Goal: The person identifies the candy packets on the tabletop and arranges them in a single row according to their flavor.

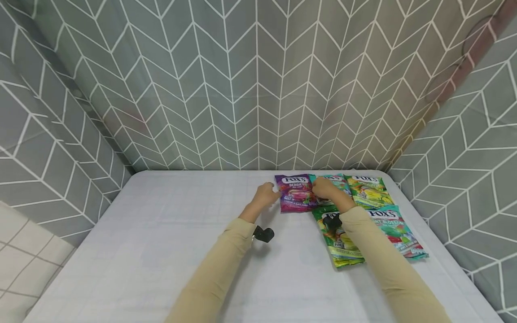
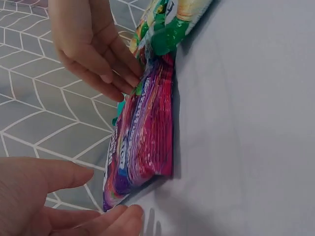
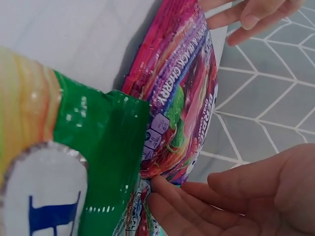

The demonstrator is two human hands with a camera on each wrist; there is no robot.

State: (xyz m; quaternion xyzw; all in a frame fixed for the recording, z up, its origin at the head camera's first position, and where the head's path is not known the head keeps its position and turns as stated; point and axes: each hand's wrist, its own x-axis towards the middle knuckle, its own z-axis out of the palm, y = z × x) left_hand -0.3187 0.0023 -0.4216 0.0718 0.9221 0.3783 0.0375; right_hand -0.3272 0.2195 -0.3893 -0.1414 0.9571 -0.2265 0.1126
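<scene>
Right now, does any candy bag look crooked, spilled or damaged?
Nothing visible looks spilled or torn. The front green bag seems slightly askew: its near edge slants, while the purple Berries bag lies straighter.

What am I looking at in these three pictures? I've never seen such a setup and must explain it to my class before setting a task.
There is no robot here, only a person's bare left hand and right hand. The widest picture comes from a camera on the person's head, looking forward and down. The other two come from the left wrist camera and right wrist camera, showing the hands close up and tilted.

On the white table lie sweet packs: the purple pack, a teal pack and a yellow pack along the back; a green pack and a mint pack nearer the person.

The hands sit either side of the purple pack. The right seems to touch its edge; neither plainly grips it.
</scene>
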